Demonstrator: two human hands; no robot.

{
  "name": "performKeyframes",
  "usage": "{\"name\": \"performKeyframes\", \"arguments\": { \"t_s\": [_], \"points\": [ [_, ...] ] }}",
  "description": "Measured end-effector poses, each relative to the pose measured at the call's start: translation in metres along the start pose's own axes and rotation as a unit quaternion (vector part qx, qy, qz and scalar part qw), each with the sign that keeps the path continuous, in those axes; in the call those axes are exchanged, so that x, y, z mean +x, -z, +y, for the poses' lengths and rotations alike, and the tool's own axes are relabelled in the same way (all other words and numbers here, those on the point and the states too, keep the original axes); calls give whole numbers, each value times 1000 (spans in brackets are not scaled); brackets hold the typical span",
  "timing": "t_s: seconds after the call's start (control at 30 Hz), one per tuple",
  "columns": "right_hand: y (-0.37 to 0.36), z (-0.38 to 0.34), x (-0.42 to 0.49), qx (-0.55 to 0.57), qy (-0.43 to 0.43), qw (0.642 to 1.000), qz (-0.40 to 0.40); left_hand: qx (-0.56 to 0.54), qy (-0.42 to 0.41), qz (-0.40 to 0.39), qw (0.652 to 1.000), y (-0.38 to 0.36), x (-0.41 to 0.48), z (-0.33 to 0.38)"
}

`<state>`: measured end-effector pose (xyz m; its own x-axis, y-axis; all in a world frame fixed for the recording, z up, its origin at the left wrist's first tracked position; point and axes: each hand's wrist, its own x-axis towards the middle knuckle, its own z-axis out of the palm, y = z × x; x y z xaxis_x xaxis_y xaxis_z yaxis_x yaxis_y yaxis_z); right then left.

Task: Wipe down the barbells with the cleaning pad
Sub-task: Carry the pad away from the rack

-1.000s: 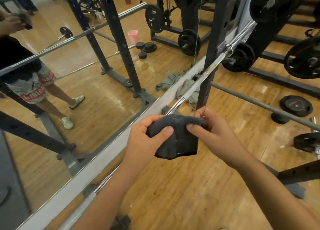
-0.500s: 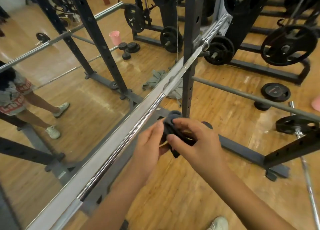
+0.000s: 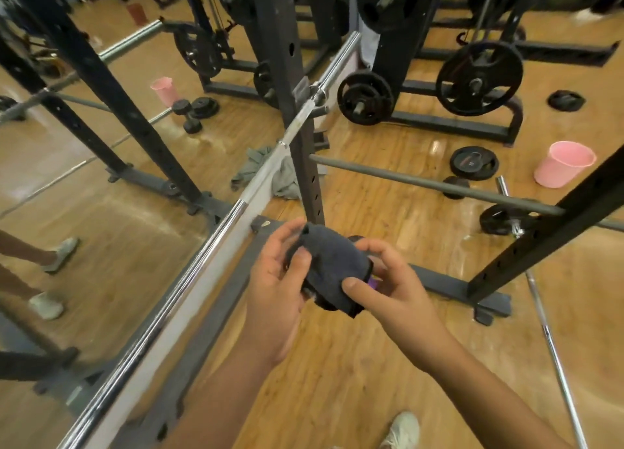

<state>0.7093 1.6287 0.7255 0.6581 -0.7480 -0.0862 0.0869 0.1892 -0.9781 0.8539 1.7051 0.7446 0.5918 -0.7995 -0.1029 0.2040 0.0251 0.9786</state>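
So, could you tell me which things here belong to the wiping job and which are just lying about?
Job: cleaning pad, gripped by left hand and right hand; racked barbell; floor barbell.
Lying about: pink bucket, grey cloth, loose weight plate.

Both hands, the left hand [image 3: 275, 281] and the right hand [image 3: 388, 288], hold the dark cleaning pad [image 3: 332, 269], just right of the chrome barbell [image 3: 216, 242].

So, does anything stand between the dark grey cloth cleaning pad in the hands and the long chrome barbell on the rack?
Nothing visible does. The left hand and right hand hold the dark grey cloth cleaning pad just right of the long chrome barbell, apart from it; only wooden floor shows below.
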Motion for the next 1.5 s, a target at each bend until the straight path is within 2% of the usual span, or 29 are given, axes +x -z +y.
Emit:
{"name": "performKeyframes", "arguments": {
  "t_s": [0.1,0.2,0.27,0.33,0.4,0.43,0.47,0.6,0.73,0.83,1.03,1.2,1.3,1.33,1.37,1.4,1.43,1.47,1.5],
  "points": [
    [21,-4,1,-13,33,997,64,136,-84,-23,987,-18,9,-9],
    [41,-6,5,-4,38,993,116,107,-66,-86,988,-32,16,-14],
    [48,-7,6,-5,33,990,140,167,-111,-114,973,-36,21,-24],
    [48,-10,8,-4,34,987,155,291,-215,-128,924,-36,31,-32],
    [45,-14,11,-1,32,984,176,403,-334,-176,834,-34,45,-37],
    [44,-15,12,0,29,984,178,437,-371,-195,796,-34,47,-37],
    [43,-16,14,4,29,983,184,454,-379,-218,776,-34,49,-36],
    [26,-15,15,29,26,974,221,486,-368,-283,740,-21,58,-31],
    [8,-9,17,90,20,979,182,506,-397,-321,695,-14,68,-31],
    [-5,-6,16,77,24,976,200,527,-445,-318,650,-8,77,-36],
    [-20,-3,10,31,19,981,191,527,-542,-252,604,10,84,-45],
    [-26,-1,9,26,30,985,171,488,-552,-281,615,15,91,-42],
    [-21,1,9,-70,52,977,194,477,-556,-288,618,17,99,-43],
    [-18,3,8,-138,66,966,210,476,-555,-288,618,17,102,-43],
    [-12,8,6,-231,82,940,239,479,-552,-287,619,16,106,-45],
    [-4,13,3,-339,99,894,276,483,-547,-286,620,14,108,-46],
    [6,19,-1,-448,114,832,305,488,-543,-287,620,9,110,-48],
    [15,26,-5,-536,125,771,322,494,-538,-289,618,5,112,-51],
    [24,33,-11,-591,125,727,327,500,-535,-294,615,-1,112,-55]
  ]
}}
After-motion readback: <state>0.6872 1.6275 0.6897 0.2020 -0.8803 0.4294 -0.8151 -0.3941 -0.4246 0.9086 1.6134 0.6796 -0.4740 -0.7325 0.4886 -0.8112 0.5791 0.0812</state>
